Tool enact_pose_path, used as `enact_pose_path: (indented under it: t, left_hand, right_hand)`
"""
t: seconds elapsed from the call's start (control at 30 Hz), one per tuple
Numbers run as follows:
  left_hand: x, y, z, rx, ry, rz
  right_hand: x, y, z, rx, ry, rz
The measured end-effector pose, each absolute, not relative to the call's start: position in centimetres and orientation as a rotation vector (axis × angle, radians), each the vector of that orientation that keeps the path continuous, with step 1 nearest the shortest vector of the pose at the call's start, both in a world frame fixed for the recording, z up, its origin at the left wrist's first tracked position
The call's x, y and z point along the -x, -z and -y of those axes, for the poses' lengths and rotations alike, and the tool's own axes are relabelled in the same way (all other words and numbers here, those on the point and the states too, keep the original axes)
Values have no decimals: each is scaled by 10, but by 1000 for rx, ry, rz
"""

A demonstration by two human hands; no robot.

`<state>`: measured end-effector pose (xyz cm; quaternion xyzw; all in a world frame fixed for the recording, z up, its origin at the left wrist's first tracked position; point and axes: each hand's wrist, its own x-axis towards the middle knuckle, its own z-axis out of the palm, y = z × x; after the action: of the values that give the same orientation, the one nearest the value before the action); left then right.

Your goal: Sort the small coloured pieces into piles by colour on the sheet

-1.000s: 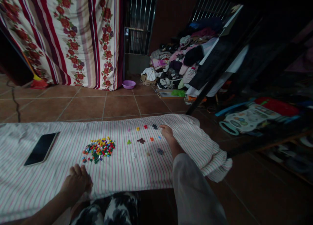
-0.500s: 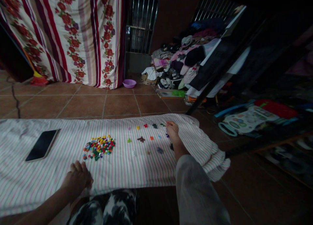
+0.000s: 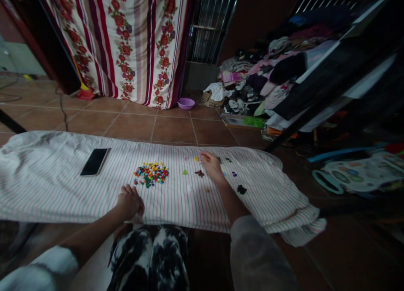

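Observation:
My right hand hovers over the sorted groups of small coloured beads, its fingertips pinched beside the yellow beads. Anything between them is too small to make out. It hides part of the groups; brown beads, light green beads, purple beads and black beads show around it. My left hand rests curled at the cloth's near edge, just below a mixed bead pile. Its palm and whatever it may hold are hidden.
A striped cloth covers the table. A dark phone lies on it to the left. On the tiled floor beyond are a purple basin and a heap of clothes. A plastic toy panel is at the right.
My right hand has moved left across the bead groups, from the dark green beads to near the yellow ones. The camera has turned left. My left hand stays curled near the cloth's edge.

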<state>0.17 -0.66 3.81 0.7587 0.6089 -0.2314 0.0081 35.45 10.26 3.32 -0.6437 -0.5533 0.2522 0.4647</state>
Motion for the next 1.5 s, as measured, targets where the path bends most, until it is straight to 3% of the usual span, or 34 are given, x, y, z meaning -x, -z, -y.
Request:
enact_pose_path:
  t: [0.2, 0.4, 1.03, 1.5]
  left_hand:
    - [-6, -47, 7, -2248, 717, -1904]
    - [-7, -47, 7, -2215, 695, -1933]
    - [-8, -57, 8, -2179, 707, -1901]
    - [-7, -54, 9, -2206, 686, -1928]
  right_hand:
    - [-247, -26, -76, 1462, -700, 1862]
    - [-203, -11, -52, 1689, -557, 2092]
    - [-187, 7, -37, 1753, -288, 1937]
    - [-196, 17, -32, 1586, -413, 1700]
